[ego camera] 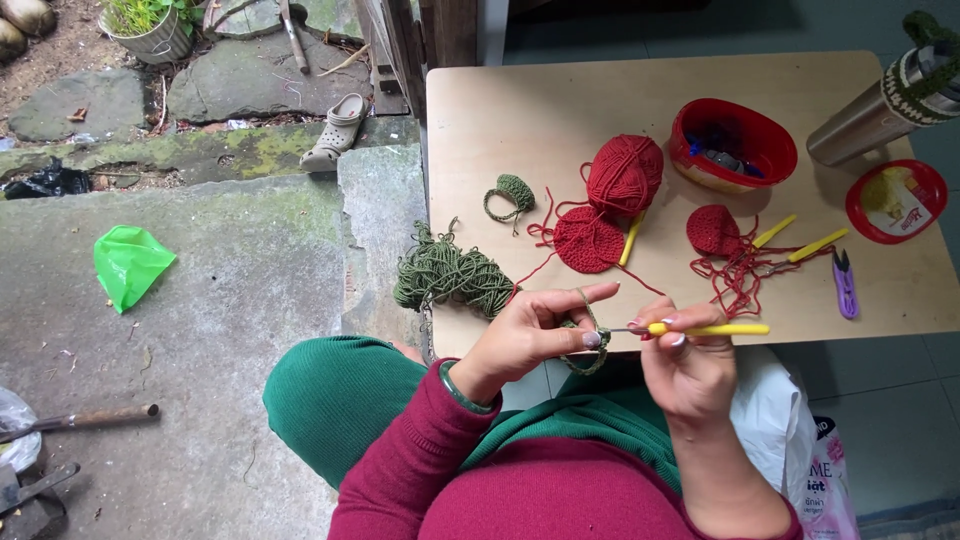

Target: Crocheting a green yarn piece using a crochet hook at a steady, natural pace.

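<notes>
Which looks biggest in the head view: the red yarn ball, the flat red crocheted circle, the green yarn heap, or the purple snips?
1. green yarn heap
2. red yarn ball, about level with the
3. flat red crocheted circle; too close to rank
4. purple snips, clearly smallest

wooden table (520,110), red yarn ball (625,173), scissors (845,283)

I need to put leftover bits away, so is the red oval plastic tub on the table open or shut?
Open. The red oval plastic tub shows its inside with dark bits in it, and its round red lid lies apart on the wooden table.
</notes>
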